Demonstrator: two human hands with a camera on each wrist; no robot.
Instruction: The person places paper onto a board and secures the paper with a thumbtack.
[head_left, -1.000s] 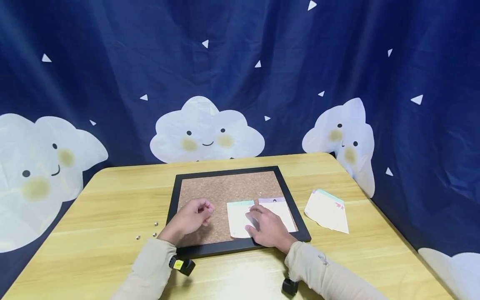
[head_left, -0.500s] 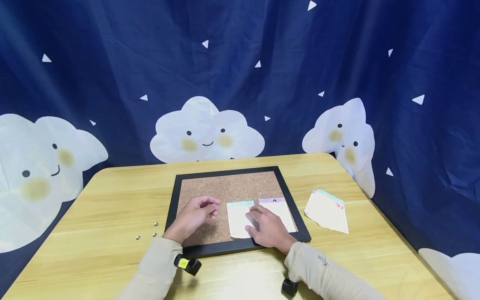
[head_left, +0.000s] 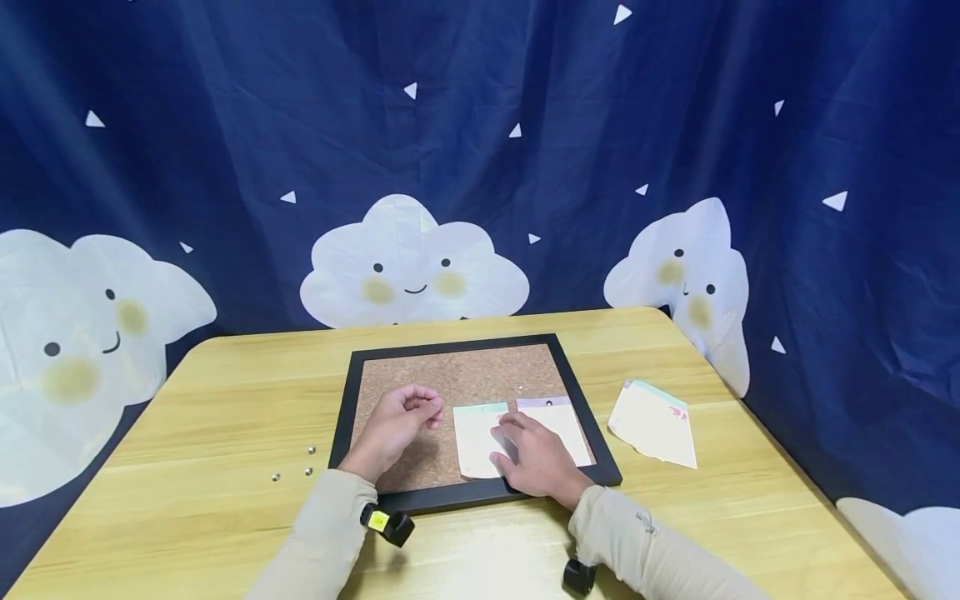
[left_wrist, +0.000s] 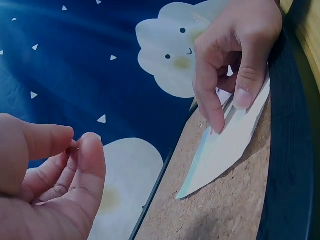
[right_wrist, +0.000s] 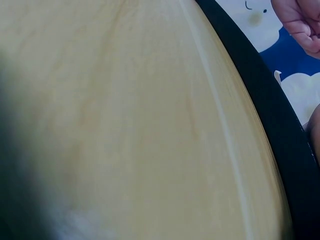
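Observation:
My left hand (head_left: 397, 425) hovers over the left part of a framed corkboard (head_left: 450, 371). Its thumb and forefinger pinch something tiny, seemingly a thumbtack (left_wrist: 74, 145), mostly hidden by the fingertips. A cream note sheet with a green top strip (head_left: 472, 446) lies on the cork, just right of that hand. My right hand (head_left: 538, 458) rests on this sheet's right side, thumb and fingertips pressing it down. Beside it, partly covered by the same hand, is a second sheet with a purple strip (head_left: 573, 429), with a dark round tack (head_left: 549, 403) at its top.
Several silver tacks (head_left: 308, 472) are scattered on the wooden table (head_left: 187, 517), left of the board. Overlapping note sheets (head_left: 654, 425) lie to the board's right. A blue curtain (head_left: 480, 158) with cloud prints hangs behind the table.
My left hand has moved right and slightly away from me over the cork, towards the green-strip sheet. The right hand and both sheets stay where they were.

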